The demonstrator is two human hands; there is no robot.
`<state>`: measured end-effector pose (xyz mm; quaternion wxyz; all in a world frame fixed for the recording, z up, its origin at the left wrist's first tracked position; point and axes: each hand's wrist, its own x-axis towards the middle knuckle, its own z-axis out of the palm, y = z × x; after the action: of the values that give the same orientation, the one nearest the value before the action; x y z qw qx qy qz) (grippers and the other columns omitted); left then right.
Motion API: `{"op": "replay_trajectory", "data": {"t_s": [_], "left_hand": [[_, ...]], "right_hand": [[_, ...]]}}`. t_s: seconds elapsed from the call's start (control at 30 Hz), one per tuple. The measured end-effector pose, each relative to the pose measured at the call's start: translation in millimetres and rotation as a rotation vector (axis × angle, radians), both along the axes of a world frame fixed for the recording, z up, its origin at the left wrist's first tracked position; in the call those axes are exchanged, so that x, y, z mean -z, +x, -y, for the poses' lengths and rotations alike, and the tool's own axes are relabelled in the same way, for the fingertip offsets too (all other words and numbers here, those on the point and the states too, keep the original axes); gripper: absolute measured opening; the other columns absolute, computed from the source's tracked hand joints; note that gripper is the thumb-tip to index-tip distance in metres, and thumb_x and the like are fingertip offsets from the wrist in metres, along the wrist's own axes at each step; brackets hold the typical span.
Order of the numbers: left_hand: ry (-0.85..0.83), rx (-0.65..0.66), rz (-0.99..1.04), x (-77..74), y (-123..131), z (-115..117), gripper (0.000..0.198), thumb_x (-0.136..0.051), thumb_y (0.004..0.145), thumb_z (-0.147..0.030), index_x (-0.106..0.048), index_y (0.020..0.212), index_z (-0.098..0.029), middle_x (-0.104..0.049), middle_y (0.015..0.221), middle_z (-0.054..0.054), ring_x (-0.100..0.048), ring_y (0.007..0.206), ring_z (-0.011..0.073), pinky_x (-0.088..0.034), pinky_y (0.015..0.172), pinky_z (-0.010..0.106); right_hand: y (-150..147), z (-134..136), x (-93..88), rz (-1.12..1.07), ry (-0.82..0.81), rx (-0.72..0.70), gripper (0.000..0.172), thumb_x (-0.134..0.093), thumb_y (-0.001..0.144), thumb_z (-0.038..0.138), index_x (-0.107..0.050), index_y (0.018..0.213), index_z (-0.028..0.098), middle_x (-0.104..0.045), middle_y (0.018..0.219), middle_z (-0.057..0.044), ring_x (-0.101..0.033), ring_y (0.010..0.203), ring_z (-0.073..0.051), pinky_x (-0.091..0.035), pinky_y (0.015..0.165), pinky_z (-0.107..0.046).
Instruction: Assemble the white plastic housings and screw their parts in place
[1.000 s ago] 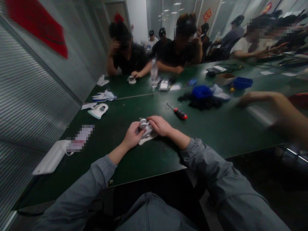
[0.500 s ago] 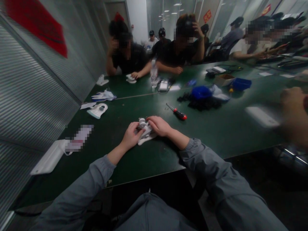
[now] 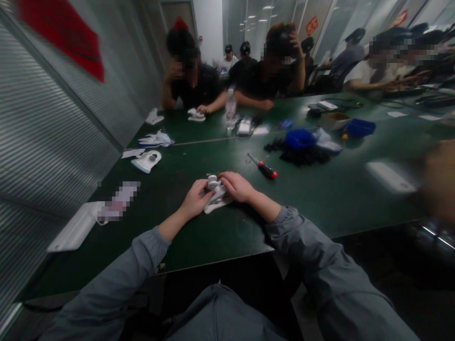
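Observation:
A white device (image 3: 216,193) with a round knob-like part on top rests on the green table (image 3: 305,203), between my two hands. My left hand (image 3: 195,199) grips its left side, thumb toward the middle. From the right, my right hand (image 3: 239,186) is wrapped round the other side, its fingers near the round part. Small details between the fingers are hidden. Beyond my right hand lies a red and black screwdriver (image 3: 265,168), its shaft pointing away to the left.
At the left are a white case (image 3: 76,227), a white plate-like part (image 3: 146,161) and gloves (image 3: 156,139). Farther back stand a bottle (image 3: 230,109) and a blue tray (image 3: 300,138) by black pieces. People sit across the table; a blurred hand (image 3: 439,180) is at the right.
The view has shifted slightly, so the scene sits a little farther right. My hands keep their hold on the white device. The blurred hand at the right edge has moved.

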<state>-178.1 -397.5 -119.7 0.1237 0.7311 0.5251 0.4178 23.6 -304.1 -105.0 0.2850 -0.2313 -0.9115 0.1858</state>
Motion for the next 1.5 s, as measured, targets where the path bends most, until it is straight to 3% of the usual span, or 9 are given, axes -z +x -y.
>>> {"op": "replay_trajectory", "data": {"t_s": [0.27, 0.7, 0.97, 1.5], "left_hand": [[-0.027, 0.074, 0.003, -4.1, 2.7, 1.7, 0.024, -0.055, 0.093, -0.025, -0.058, 0.116, -0.020, -0.062, 0.116, 0.009, -0.057, 0.111, 0.0226, -0.047, 0.100, 0.040], [-0.050, -0.054, 0.097, -6.8, 5.5, 3.8, 0.022, -0.067, 0.086, -0.035, -0.062, 0.099, -0.018, -0.063, 0.095, 0.005, -0.061, 0.090, 0.0205, -0.051, 0.083, 0.036], [-0.028, 0.072, 0.040, -2.8, 1.3, 2.5, 0.022, -0.057, 0.091, -0.024, -0.060, 0.113, -0.019, -0.063, 0.116, 0.010, -0.058, 0.113, 0.0234, -0.047, 0.102, 0.043], [0.027, 0.051, 0.016, -3.2, 3.5, 3.8, 0.025, -0.059, 0.090, -0.024, -0.060, 0.115, -0.021, -0.065, 0.114, 0.009, -0.060, 0.110, 0.0239, -0.049, 0.099, 0.045]], "right_hand": [[-0.3, 0.8, -1.4, 0.000, -0.010, -0.005, 0.040, -0.030, 0.105, 0.037, -0.060, 0.120, 0.015, -0.067, 0.115, -0.012, -0.061, 0.106, -0.022, -0.045, 0.096, -0.036], [-0.9, 1.3, -1.1, -0.011, -0.045, -0.008, 0.040, -0.031, 0.105, 0.037, -0.060, 0.121, 0.016, -0.067, 0.119, -0.012, -0.061, 0.111, -0.023, -0.046, 0.098, -0.038], [-1.2, -0.6, 2.1, -0.013, -0.042, -0.024, 0.042, -0.029, 0.105, 0.038, -0.059, 0.122, 0.014, -0.066, 0.119, -0.013, -0.060, 0.110, -0.023, -0.045, 0.099, -0.039], [-0.2, -0.9, 1.9, -0.027, -0.065, -0.030, 0.043, -0.028, 0.105, 0.041, -0.060, 0.122, 0.017, -0.066, 0.118, -0.013, -0.060, 0.111, -0.023, -0.047, 0.098, -0.038]]}}
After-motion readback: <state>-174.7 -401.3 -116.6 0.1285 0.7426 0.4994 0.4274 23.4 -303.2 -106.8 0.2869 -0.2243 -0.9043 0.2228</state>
